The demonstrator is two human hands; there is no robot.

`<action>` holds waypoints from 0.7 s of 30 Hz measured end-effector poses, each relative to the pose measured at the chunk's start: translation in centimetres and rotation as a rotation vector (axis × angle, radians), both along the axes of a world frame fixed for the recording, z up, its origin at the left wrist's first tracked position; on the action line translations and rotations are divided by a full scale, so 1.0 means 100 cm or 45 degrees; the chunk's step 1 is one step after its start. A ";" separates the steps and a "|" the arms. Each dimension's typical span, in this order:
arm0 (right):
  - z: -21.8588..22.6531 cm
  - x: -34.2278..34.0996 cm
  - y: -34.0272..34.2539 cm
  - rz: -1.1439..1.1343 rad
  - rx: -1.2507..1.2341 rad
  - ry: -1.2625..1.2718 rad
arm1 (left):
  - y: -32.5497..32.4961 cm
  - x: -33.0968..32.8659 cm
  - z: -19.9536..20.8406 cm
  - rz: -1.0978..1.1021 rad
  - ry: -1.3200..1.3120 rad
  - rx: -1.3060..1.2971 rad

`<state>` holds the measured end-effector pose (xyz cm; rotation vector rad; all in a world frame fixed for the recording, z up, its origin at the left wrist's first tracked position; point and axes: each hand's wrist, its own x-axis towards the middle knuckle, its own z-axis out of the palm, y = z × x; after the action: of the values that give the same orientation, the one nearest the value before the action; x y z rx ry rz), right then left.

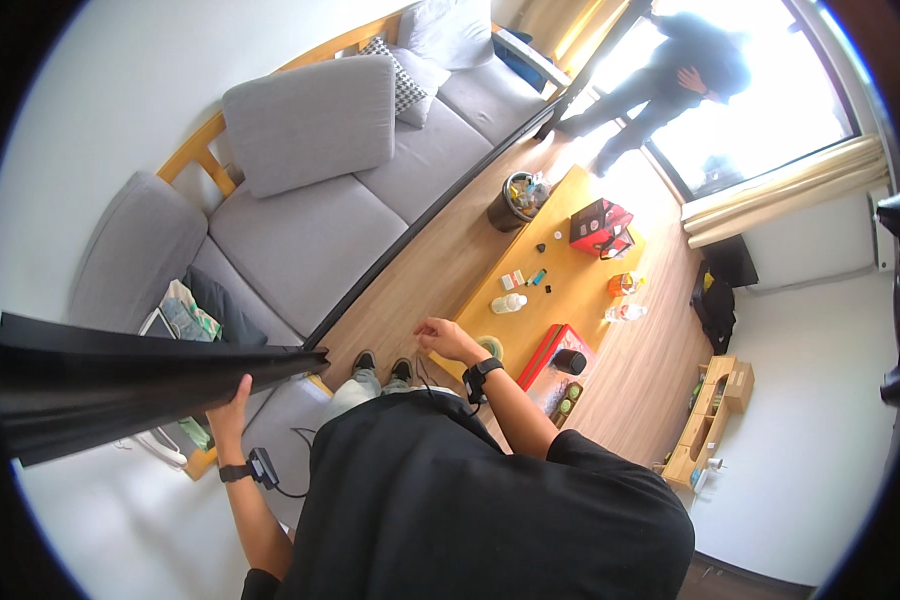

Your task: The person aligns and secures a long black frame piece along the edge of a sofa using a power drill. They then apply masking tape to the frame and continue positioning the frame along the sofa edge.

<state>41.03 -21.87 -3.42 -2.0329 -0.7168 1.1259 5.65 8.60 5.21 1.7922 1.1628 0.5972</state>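
On the left, a long black object (140, 385) with a smooth, ridged surface runs from the picture's left edge toward my feet. It looks broad at the near end and narrow at the far end; its exact kind does not show. My left hand (230, 412) grips its lower side, thumb up against it and the other fingers hidden behind. My right hand (448, 338) hovers near the corner of a wooden coffee table (500, 255), fingers loosely bent and apart, with nothing visible in them. Each wrist wears a black strapped device with a cable.
A grey sofa (300, 235) with a loose cushion (315, 125) stretches along the left wall. Beside the table stands a full trash bin (508, 212). The table bears a white bottle (508, 303), a red bag (602, 230) and a black cup (569, 361). Another person (670, 80) stands by the bright window.
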 end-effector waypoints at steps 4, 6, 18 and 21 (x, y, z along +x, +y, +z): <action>-0.004 0.001 -0.003 -0.019 0.043 0.012 | 0.012 0.007 -0.004 0.094 -0.060 -0.015; -0.006 0.001 -0.004 -0.020 0.052 0.002 | 0.019 0.010 -0.005 0.110 -0.097 -0.003; -0.001 0.000 0.002 0.018 -0.013 0.017 | 0.035 0.014 -0.010 0.133 0.048 0.031; -0.002 0.000 0.003 -0.010 0.014 0.067 | 0.035 0.018 -0.004 0.167 -0.066 0.030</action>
<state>41.01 -21.56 -3.65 -1.9881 -0.6863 1.1642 7.48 12.09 4.79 1.7190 1.2493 0.7323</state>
